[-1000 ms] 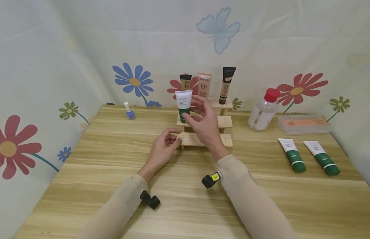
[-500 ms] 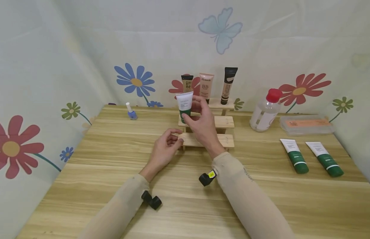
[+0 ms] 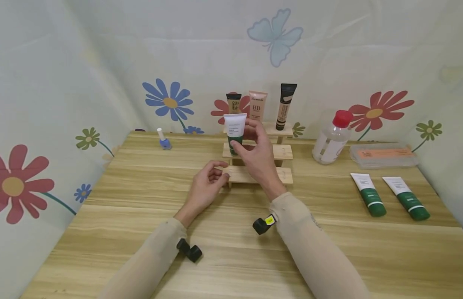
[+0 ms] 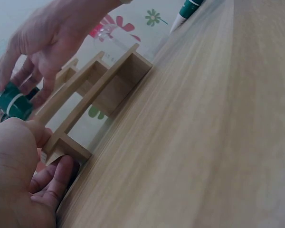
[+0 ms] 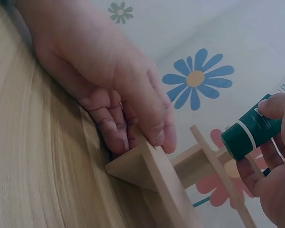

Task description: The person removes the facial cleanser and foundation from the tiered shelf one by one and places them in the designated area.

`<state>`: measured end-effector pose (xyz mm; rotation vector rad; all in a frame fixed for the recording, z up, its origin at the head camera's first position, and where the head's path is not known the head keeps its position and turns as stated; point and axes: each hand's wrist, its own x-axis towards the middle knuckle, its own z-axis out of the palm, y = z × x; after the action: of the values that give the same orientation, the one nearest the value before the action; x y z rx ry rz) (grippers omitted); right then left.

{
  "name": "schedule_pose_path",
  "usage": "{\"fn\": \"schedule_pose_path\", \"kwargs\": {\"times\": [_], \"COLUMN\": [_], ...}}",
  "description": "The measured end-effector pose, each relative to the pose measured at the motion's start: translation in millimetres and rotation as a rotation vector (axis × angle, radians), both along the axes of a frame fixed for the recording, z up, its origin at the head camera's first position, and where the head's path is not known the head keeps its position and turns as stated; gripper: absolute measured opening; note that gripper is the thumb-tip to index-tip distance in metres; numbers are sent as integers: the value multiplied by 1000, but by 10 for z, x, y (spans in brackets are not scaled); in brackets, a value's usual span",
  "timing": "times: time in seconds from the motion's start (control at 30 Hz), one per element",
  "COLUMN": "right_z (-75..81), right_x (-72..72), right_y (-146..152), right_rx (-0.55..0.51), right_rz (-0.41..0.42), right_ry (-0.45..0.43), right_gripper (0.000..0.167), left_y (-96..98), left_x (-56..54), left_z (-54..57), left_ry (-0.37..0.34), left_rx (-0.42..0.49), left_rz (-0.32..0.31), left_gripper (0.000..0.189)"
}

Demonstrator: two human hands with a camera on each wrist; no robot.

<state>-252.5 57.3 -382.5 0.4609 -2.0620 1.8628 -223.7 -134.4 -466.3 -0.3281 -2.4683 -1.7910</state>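
Already, three tubes [image 3: 257, 106] topped the rack [image 3: 244, 174]; right hand [image 3: 260, 157] pinched a green-white tube [image 3: 235, 126], left hand [image 3: 205, 185] gripped the rack; two tubes [image 3: 368, 195] lay unplaced.

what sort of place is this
Probably a makeshift tabletop display or filming corner: a wrinkled white flower-printed sheet hangs behind a yellowish wood-grain tabletop, where a three-tier pale wooden stand bears an upright slim black-and-beige tube.

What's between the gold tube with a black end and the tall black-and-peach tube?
A pink tube marked BB, partly hidden by the right hand, in the head view.
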Motion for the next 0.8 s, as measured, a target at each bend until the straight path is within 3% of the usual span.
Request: {"fn": "schedule_pose_path", "kwargs": {"times": [0.47,0.8], "right_z": [292,381], "right_x": [162,314], "right_y": [366,813], "right_rx": [-60,-47], "right_rz": [-69,-143], "right_ry": [94,89], "right_gripper": [57,56], "left_y": [10,0], "left_x": [-6,21], "left_z": [-23,8], "left_ry": [-4,-1], "left_rx": [1,-13], "left_rz": [13,3], "left_gripper": [31,29]}}
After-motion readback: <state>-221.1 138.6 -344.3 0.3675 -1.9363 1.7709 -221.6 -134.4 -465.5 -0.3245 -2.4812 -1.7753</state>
